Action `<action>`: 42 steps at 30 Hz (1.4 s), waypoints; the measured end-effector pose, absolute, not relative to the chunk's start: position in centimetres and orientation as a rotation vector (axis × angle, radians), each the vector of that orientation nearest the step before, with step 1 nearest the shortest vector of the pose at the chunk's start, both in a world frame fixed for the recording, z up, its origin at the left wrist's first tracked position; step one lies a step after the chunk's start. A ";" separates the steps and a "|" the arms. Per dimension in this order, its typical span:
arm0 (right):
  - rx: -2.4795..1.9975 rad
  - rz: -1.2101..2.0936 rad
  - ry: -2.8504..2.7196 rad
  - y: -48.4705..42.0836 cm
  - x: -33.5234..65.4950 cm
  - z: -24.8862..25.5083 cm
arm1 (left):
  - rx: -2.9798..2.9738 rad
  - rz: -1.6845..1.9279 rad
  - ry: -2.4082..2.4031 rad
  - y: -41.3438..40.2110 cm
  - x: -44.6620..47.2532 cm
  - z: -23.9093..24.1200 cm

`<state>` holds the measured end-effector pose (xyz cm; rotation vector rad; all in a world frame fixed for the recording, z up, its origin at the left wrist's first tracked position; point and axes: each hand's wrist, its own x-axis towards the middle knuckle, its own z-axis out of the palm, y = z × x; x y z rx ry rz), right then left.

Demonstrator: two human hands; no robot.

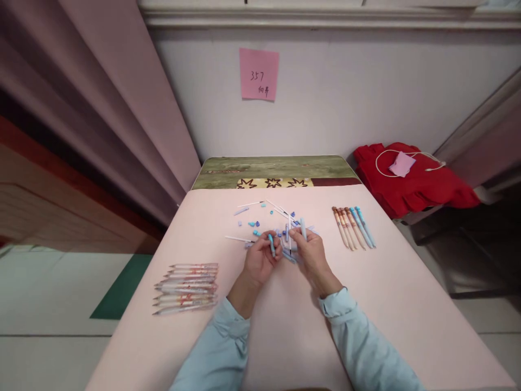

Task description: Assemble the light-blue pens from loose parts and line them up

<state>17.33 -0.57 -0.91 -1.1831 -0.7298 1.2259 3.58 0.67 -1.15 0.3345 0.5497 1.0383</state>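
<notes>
Grip of the left hand (258, 260) is pinched closed on a bright-blue pen piece (271, 245). The right hand (312, 254), just beside it, has thumb and fingers drawn together on a pale-blue tube (303, 228) standing roughly upright; whether it also has the white refill beside it cannot be told. Around and beyond both hands lie thin white refills (238, 239) and small blue caps (251, 224), well inside the edges of the pink-covered table (285, 347). A broad strip of cover separates them from brown-topped cream pens (345, 228) and two blue pens (362, 228), near the right edge. Toward the left edge lies a row of white patterned pens (187, 286); more open cover runs between the forearms to the near side.
</notes>
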 end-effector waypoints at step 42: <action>-1.588 0.752 -1.569 -3.0 16.5 0.1 | 0.638 1.400 0.944 2.0 2.3 -0.3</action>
